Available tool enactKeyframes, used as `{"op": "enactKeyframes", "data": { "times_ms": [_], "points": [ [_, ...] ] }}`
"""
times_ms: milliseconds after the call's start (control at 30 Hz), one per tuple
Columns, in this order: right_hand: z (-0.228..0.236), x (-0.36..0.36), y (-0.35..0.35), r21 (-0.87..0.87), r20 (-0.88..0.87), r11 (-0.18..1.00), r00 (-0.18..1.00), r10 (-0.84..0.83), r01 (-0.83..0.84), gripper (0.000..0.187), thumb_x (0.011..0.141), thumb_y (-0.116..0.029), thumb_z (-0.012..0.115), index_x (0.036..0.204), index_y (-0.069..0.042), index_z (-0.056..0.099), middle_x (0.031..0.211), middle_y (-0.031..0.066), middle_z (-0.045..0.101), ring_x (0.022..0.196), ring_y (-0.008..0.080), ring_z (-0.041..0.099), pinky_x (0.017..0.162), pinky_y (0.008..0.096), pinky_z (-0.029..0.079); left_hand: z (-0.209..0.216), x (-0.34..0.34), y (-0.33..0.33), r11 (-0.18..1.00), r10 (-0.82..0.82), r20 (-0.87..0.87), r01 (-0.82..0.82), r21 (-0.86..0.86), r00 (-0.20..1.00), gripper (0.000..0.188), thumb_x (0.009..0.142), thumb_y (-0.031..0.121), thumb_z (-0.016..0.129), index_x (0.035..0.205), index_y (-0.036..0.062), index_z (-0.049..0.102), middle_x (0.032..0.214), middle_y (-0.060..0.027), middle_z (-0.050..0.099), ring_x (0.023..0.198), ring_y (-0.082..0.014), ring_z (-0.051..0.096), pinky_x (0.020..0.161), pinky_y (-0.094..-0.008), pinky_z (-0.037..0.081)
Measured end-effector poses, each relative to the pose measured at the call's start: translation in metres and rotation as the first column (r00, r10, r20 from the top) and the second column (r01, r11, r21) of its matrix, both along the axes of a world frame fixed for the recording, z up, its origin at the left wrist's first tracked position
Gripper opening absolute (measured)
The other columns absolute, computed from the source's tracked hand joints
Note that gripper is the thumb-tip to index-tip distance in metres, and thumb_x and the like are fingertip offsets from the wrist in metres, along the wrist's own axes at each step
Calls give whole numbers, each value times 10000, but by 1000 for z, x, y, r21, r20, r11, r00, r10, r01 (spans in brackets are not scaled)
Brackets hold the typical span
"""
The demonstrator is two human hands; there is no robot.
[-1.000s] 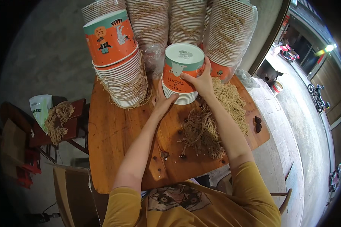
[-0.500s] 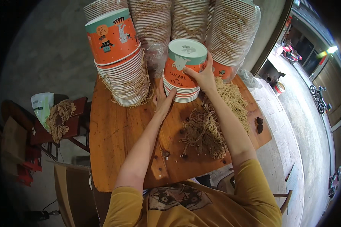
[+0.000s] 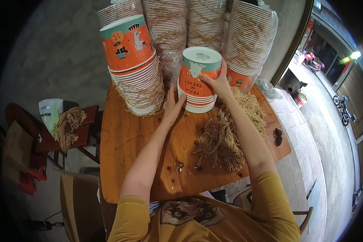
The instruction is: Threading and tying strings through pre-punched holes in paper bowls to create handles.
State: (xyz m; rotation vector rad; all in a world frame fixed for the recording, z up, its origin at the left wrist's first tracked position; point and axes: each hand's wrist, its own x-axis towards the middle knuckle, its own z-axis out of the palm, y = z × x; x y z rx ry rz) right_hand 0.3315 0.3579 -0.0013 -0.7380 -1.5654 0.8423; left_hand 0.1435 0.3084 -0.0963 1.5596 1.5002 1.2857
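Note:
A short nested stack of orange paper buckets (image 3: 197, 82) stands upside down on the wooden table in front of me, pale base up, with green band and white rims at the bottom. My right hand (image 3: 218, 83) grips its right side, thumb across the printed front and fingers behind. At the lower left, my left hand (image 3: 173, 105) lies alongside the rims, fingers stretched out and thumb against the stack. Just left stands a taller stack of the same inverted buckets (image 3: 127, 46), its rims draped with tan strings. A bundle of tan paper twine (image 3: 222, 141) lies under my right forearm.
Several tall plastic-wrapped bucket stacks (image 3: 246, 38) line the back of the wooden table (image 3: 129, 161). Crumpled clear plastic (image 3: 170, 64) sits between stacks. Two dark lumps (image 3: 278, 137) rest near the right edge. Left are a stool (image 3: 48, 141) with more twine and a cardboard box (image 3: 78, 201).
The view has shifted slightly, so everything sits a little lower and further right. Both hands remain at the short stack; the fingers of my left hand have eased slightly off its side.

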Motion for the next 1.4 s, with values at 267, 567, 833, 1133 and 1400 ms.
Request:
{"op": "enactKeyframes", "data": {
  "times_ms": [267,567,833,1133,1400],
  "points": [
    [-13,10,13,-83,-30,988,992,125,-127,1072,773,-281,771,1465,-24,-6,1427,180,285,1295,248,345,1036,365,347,45,4,30,957,-270,74,259,133,960,1061,797,556,643,1485,47,16,1513,-186,195,1391,-293,229,1115,-365,215],
    [18,7,-2,-54,-125,992,987,103,-110,1003,734,-239,799,1423,9,113,1369,157,350,1260,233,384,1030,362,355,100,15,21,930,-297,98,264,254,950,971,884,535,545,1476,22,-31,1524,-199,134,1416,-279,131,1129,-345,153],
    [50,6,1,179,-281,983,959,22,30,798,761,-195,769,1341,37,272,1244,166,472,1155,215,488,961,311,419,139,10,3,941,-291,260,226,251,921,899,921,561,447,1484,80,-64,1553,-138,-17,1429,-255,62,1140,-368,107],
    [64,-5,-12,305,-308,952,949,63,36,623,801,-235,741,1250,30,399,1201,124,456,1122,194,479,957,307,406,157,23,-5,895,-409,502,228,383,762,686,924,517,495,1428,103,281,1444,-30,344,1325,-166,311,1093,-361,225],
    [71,-7,-53,458,-258,878,966,-15,136,786,756,-241,763,1317,-25,257,1306,137,313,1250,238,360,1071,412,309,195,-2,-17,737,-653,558,257,626,513,513,961,229,507,1427,109,327,1399,-46,430,1268,-185,422,1069,-346,334]
  ]
}}
